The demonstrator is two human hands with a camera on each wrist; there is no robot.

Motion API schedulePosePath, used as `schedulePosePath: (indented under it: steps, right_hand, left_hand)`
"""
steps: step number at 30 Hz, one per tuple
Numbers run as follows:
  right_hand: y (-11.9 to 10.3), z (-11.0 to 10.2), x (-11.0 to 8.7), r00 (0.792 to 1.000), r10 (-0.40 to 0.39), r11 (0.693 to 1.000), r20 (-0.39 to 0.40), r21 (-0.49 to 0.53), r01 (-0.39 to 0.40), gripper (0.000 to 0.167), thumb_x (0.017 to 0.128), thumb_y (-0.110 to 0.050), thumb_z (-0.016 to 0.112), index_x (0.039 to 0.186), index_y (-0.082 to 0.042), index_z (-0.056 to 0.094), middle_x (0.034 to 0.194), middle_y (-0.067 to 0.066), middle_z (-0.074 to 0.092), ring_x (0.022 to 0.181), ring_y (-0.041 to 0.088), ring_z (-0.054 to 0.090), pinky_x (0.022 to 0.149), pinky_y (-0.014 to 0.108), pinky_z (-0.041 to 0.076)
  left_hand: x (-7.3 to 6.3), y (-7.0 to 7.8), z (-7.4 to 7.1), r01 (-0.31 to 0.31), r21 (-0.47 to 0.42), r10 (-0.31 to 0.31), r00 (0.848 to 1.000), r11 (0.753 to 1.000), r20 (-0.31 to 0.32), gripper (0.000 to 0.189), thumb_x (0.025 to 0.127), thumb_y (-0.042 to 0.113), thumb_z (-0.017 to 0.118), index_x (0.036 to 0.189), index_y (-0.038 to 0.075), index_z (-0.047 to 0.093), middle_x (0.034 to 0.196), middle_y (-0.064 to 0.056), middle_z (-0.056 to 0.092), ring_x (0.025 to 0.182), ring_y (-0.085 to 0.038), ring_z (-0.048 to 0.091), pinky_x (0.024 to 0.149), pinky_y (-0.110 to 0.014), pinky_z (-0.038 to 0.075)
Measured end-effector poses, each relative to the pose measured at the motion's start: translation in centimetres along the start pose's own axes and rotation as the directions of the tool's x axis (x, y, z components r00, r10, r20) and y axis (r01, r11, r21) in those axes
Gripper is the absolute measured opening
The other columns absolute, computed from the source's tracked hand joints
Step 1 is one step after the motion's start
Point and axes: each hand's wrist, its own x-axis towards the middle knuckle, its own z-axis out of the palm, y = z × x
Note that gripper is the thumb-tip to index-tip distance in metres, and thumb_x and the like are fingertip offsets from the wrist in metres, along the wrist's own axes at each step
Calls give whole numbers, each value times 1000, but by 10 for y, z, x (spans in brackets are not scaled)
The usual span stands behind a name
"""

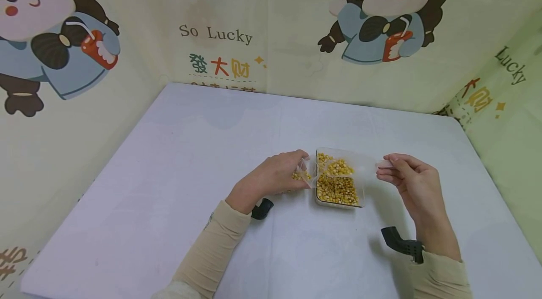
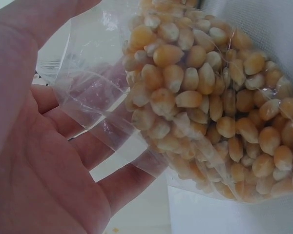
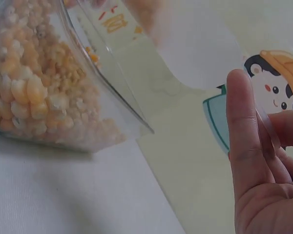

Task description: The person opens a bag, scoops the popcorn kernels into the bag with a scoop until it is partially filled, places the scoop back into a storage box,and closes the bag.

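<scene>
My left hand [image 1: 279,172] holds a clear plastic bag [image 2: 95,92] by its mouth, thumb on one side and fingers on the other. Yellow corn kernels [image 2: 195,97] fill the lower part of the bag. Between the thumb and fingers of my right hand [image 1: 412,179] is pinched the thin handle of a translucent scoop [image 3: 200,44]. The scoop's far end, bearing kernels [image 1: 340,166], is over a clear rectangular container [image 1: 338,205] and points toward the bag. More kernels [image 1: 336,190] lie inside this container, which stands between both hands.
The table is covered by a white cloth [image 1: 190,186]. Cream cloth walls [image 1: 296,17] printed with cartoon figures and lettering stand at the back and sides. Black wrist-worn devices [image 1: 402,242] stick out near both wrists.
</scene>
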Motion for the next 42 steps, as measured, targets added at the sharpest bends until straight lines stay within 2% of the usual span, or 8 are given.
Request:
schedulePosePath:
  steps: [8,17,22,27,31,36,42]
  right_hand:
    - [-1,15,-2,999,-51,998,0,-23,51,21,96,-13,64,106,5,67,91,9,75,79,19,76,72,32,58]
    - [-1,32,-5,997,-73,988,-39,-141,67,22,95,-15,65,106,4,66,90,7,75,77,19,76,72,32,58]
    - [-3,40,-7,993,-92,971,-77,-229,72,25,95,-19,67,106,4,67,87,6,76,75,19,76,72,33,59]
    - [-6,45,-10,990,-118,953,-75,-289,91,31,94,-21,67,108,7,65,84,6,77,71,19,76,71,33,59]
    - [-8,48,-12,987,-149,949,-60,-291,126,33,94,-19,67,107,11,63,82,7,77,69,20,75,70,33,58]
    - [-10,48,-13,983,-173,939,-55,-310,148,32,95,-18,67,107,11,63,83,5,77,69,19,75,69,31,58]
    - [-10,46,-13,981,-187,945,-44,-280,167,34,94,-16,67,108,15,61,82,7,77,68,20,75,69,32,58]
  left_hand:
    - [-1,1,-1,3,-2,-3,1000,1000,0,69,87,38,76,143,12,46,117,5,67,101,-10,62,86,-29,52]
    - [-1,2,-1,-1,3,1,1000,1000,-1,69,87,38,76,142,11,46,118,5,67,105,-11,62,89,-31,52]
    - [0,1,0,5,5,-5,1000,1000,1,70,87,39,76,144,11,45,122,1,65,103,-11,61,87,-30,52]
    - [1,0,0,7,9,-7,1000,1000,0,70,87,39,76,144,11,45,124,0,64,102,-11,60,86,-30,51]
    - [1,0,0,2,8,-2,1000,1000,-5,70,87,39,76,143,11,45,124,0,64,101,-11,60,86,-30,51]
    - [1,0,0,-9,8,10,1000,1000,-11,68,86,38,77,141,11,47,121,1,65,96,-10,59,81,-27,50]
    - [1,0,0,-5,-7,5,1000,1000,-11,67,86,38,77,140,11,48,116,2,65,90,-9,58,75,-23,48]
